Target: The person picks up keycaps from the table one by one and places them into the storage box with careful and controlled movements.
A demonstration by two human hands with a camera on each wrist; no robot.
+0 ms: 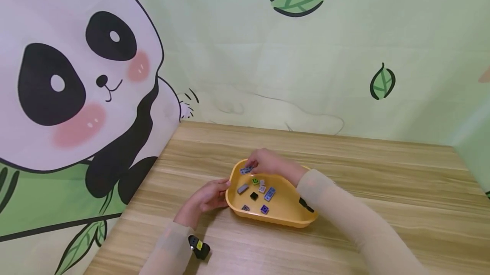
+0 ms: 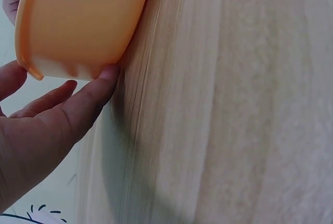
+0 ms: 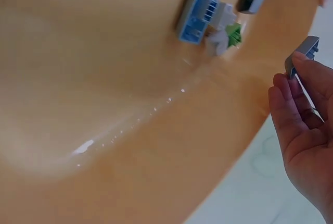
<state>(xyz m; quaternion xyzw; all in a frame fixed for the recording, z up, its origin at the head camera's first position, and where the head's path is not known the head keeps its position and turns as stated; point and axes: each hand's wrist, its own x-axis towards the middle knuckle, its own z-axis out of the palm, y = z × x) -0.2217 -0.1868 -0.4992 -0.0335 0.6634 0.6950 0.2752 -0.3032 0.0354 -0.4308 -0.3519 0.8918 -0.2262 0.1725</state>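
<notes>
My right hand (image 1: 268,162) is over the far left part of a yellow-orange plastic tray (image 1: 285,220). Its thumb and fingers pinch a blue-grey toy brick (image 3: 303,53), hollow underside partly showing in the right wrist view. At the tray's left end, my left hand (image 1: 209,196) rests its fairly straight fingertips against the outer wall and rim. Inside lie a blue brick (image 1: 269,194), a grey brick (image 1: 243,188), a black piece (image 1: 254,196), a green piece (image 1: 255,181), a white piece (image 1: 262,189) and a dark blue piece (image 1: 264,209). My right sleeve hides part of the tray's right side.
The tray stands on a wood-grain table (image 1: 390,181). A black device with a yellow mark (image 1: 199,247) is at my left wrist. Behind the table hangs a pale green backdrop (image 1: 229,53) with a printed panda (image 1: 126,96) and leaves.
</notes>
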